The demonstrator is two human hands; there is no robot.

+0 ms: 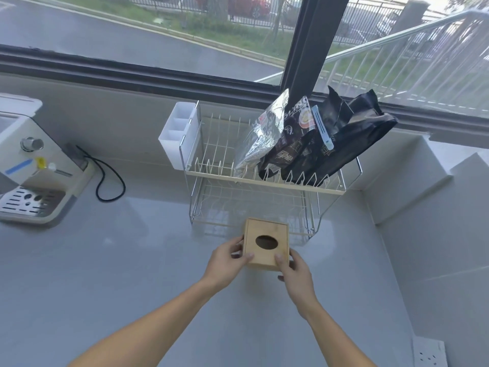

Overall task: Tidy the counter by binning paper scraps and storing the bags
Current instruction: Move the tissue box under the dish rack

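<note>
A small wooden box [267, 234] with an oval hole in its top stands on the grey counter [132, 260], in front of the wire dish rack [217, 160]. My left hand [227, 262] grips its left side, thumb on the top near the front edge. My right hand [296, 276] grips its front right corner, thumb on the top. Two bags lie in the rack's upper tier: a foil-and-brown bag [275, 136] with a pale blue clip, and a black bag [352, 133] leaning to its right.
A white cutlery holder [178, 133] hangs on the rack's left end. A coffee machine [29, 165] with a black cord [108, 178] sits at the far left. A wall ledge [423, 181] bounds the counter on the right, with a socket [430, 353] low down.
</note>
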